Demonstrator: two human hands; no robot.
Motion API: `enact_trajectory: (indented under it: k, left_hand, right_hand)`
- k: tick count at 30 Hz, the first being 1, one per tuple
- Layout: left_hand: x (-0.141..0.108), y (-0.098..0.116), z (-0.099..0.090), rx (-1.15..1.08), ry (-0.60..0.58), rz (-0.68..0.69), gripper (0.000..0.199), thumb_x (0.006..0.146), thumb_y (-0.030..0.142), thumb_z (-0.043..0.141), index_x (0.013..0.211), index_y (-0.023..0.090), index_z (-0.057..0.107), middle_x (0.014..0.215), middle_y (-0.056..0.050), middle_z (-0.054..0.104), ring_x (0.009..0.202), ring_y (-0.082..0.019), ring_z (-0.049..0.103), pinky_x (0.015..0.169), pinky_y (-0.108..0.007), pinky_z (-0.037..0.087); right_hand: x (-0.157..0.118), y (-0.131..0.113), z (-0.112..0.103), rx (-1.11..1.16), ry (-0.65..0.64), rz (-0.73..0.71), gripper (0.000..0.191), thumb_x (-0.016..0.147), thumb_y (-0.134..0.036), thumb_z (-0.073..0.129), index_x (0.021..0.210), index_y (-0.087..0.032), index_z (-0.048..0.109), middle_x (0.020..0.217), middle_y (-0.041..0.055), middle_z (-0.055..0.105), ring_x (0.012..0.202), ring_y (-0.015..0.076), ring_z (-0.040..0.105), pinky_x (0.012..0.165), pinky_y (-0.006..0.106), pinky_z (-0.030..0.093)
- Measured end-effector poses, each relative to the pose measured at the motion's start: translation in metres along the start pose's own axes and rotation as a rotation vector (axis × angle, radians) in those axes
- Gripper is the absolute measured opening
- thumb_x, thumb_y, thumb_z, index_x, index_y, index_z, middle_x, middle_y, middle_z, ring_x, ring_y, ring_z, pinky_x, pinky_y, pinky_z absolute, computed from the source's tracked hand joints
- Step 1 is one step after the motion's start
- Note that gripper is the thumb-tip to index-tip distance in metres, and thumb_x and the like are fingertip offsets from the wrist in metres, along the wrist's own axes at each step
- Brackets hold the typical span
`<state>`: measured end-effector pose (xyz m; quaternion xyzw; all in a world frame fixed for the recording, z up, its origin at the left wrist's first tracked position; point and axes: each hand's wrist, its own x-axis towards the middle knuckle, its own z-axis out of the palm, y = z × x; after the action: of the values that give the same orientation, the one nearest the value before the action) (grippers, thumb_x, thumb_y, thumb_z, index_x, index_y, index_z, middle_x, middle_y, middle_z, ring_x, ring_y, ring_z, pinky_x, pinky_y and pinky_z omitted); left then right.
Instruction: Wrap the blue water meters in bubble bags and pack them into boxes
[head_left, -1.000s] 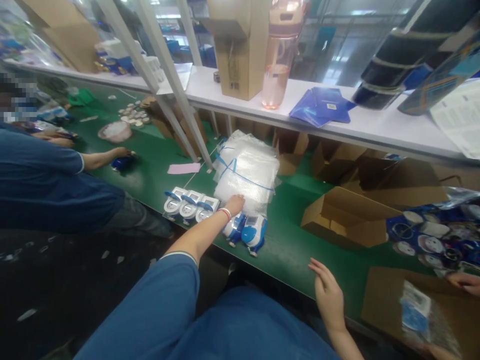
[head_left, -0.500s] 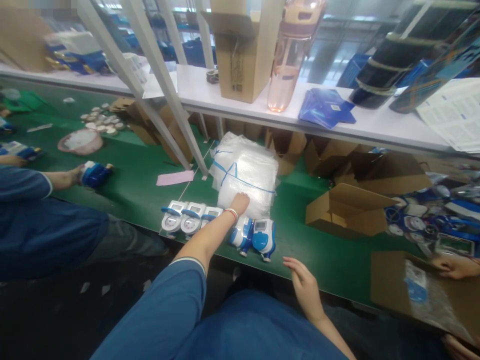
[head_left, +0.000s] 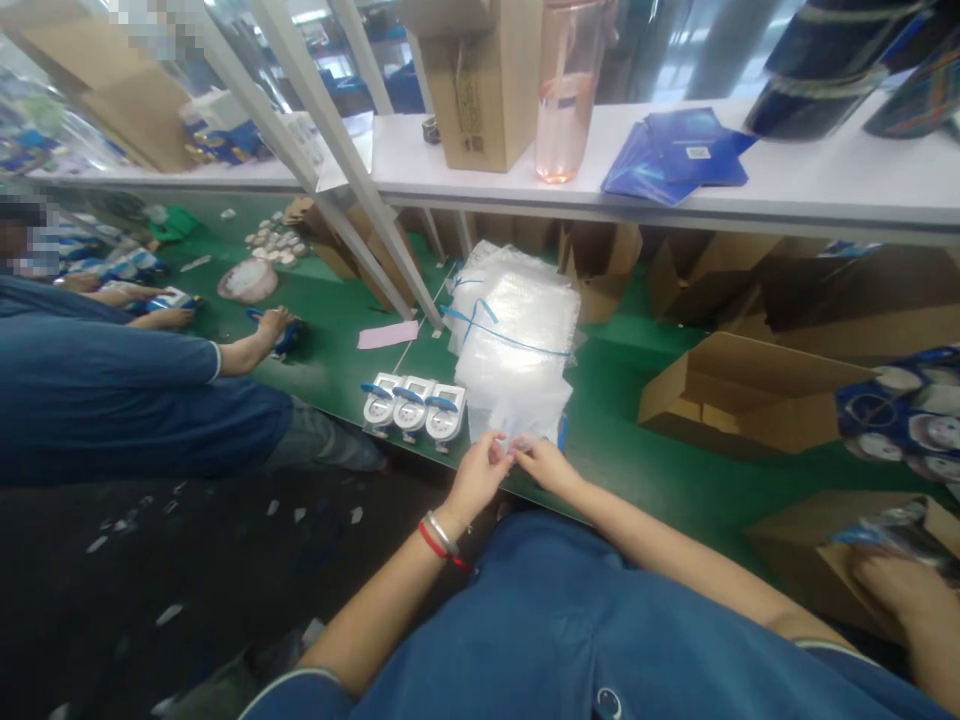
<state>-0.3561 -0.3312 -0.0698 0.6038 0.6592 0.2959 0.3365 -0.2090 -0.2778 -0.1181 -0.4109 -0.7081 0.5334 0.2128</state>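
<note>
1. The left hand (head_left: 482,470) and right hand (head_left: 544,463) meet at the near end of the stack of clear plastic bags (head_left: 517,310), their fingertips close together.
2. Between them they hold a single clear plastic bag (head_left: 525,408) by its near edge; the fingers of both are drawn in narrow, pinching the film. Whether the bag's mouth is parted cannot be told.
3. That bag lies on the near side of the stack, overlapping its near end in this view. A blue edge (head_left: 562,433) of something shows at the bag's right side; the rest is hidden.
4. The stack rests on a green tabletop (head_left: 611,400), with a blue tie (head_left: 517,343) across it.
5. Just left of the stack's near end, three water meters (head_left: 410,406) stand in a row, side by side, blue lids raised over round dials.
6. Farther left of the stack lies a pink strip (head_left: 388,335).
7. Right of the stack, well apart, sits an open cardboard box (head_left: 739,400).
8. Beyond the stack runs a white shelf (head_left: 465,188), carrying a pink-tinted bottle (head_left: 566,110) and blue booklets (head_left: 679,155).
9. Well to the left of the stack, a co-worker's hand (head_left: 274,328) is on a blue part, blurred; well to the right and nearer the wearer, another person's hand (head_left: 892,580) reaches into a lower carton (head_left: 799,530).
</note>
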Motion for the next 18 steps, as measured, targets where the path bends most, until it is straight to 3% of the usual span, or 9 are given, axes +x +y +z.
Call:
enact_trajectory:
  k: [4, 7, 8, 10, 13, 15, 18]
  left_hand:
    - [-0.034, -0.004, -0.008, -0.125, 0.299, -0.19, 0.014, 0.082, 0.03, 0.054, 0.09, 0.019, 0.058, 0.078, 0.0, 0.059, 0.072, -0.014, 0.056, 0.07, -0.024, 0.043]
    - [-0.067, -0.009, -0.037, -0.274, 0.684, -0.38, 0.016, 0.081, 0.031, 0.052, 0.088, 0.017, 0.056, 0.076, 0.001, 0.058, 0.068, -0.013, 0.055, 0.066, -0.024, 0.043]
    - [-0.081, -0.009, -0.047, -0.279, 0.813, -0.432, 0.017, 0.081, 0.031, 0.052, 0.089, 0.017, 0.056, 0.074, 0.002, 0.057, 0.066, -0.012, 0.054, 0.065, -0.024, 0.043]
    - [-0.108, -0.006, -0.064, -0.207, 0.994, -0.484, 0.016, 0.079, 0.029, 0.054, 0.086, 0.015, 0.057, 0.071, 0.002, 0.057, 0.064, -0.012, 0.053, 0.065, -0.024, 0.042]
    - [-0.138, 0.006, -0.068, -0.091, 1.053, -0.494, 0.014, 0.08, 0.029, 0.055, 0.083, 0.015, 0.056, 0.068, 0.002, 0.056, 0.063, -0.012, 0.052, 0.065, -0.024, 0.042]
    - [-0.147, 0.013, -0.058, -0.086, 1.025, -0.498, 0.014, 0.081, 0.03, 0.055, 0.083, 0.016, 0.055, 0.067, 0.002, 0.056, 0.062, -0.012, 0.053, 0.065, -0.024, 0.042]
    - [-0.152, 0.016, -0.041, -0.112, 0.97, -0.48, 0.015, 0.082, 0.031, 0.055, 0.084, 0.017, 0.054, 0.069, 0.002, 0.057, 0.064, -0.012, 0.055, 0.065, -0.024, 0.043]
  right_hand:
    - [-0.023, -0.003, 0.01, -0.054, -0.317, -0.294, 0.018, 0.083, -0.021, 0.053, 0.096, -0.017, 0.065, 0.102, 0.0074, 0.067, 0.095, 0.0195, 0.061, 0.09, 0.033, 0.047]
    - [-0.04, 0.018, -0.009, 0.051, -0.502, -0.226, 0.024, 0.08, -0.029, 0.06, 0.101, -0.019, 0.065, 0.1, 0.0053, 0.067, 0.092, 0.0191, 0.062, 0.088, 0.032, 0.049]
    - [-0.041, 0.029, -0.019, 0.082, -0.466, -0.126, 0.029, 0.078, -0.032, 0.062, 0.105, -0.019, 0.064, 0.102, 0.0054, 0.067, 0.094, 0.0199, 0.063, 0.088, 0.032, 0.049]
    - [-0.035, 0.052, -0.036, 0.085, -0.196, 0.125, 0.041, 0.076, -0.036, 0.065, 0.114, -0.019, 0.06, 0.109, 0.0081, 0.065, 0.103, 0.0227, 0.061, 0.092, 0.035, 0.047]
    - [-0.011, 0.076, -0.044, 0.055, 0.282, 0.436, 0.057, 0.073, -0.037, 0.066, 0.124, -0.015, 0.051, 0.123, 0.0138, 0.058, 0.118, 0.0268, 0.052, 0.101, 0.04, 0.041]
    - [0.004, 0.083, -0.038, 0.14, 0.379, 0.514, 0.067, 0.068, -0.035, 0.07, 0.127, -0.013, 0.045, 0.127, 0.0166, 0.055, 0.122, 0.0278, 0.049, 0.103, 0.041, 0.039]
    - [0.007, 0.093, -0.032, 0.281, 0.357, 0.457, 0.068, 0.066, -0.031, 0.07, 0.127, -0.014, 0.044, 0.125, 0.0156, 0.057, 0.118, 0.0262, 0.053, 0.101, 0.041, 0.042]
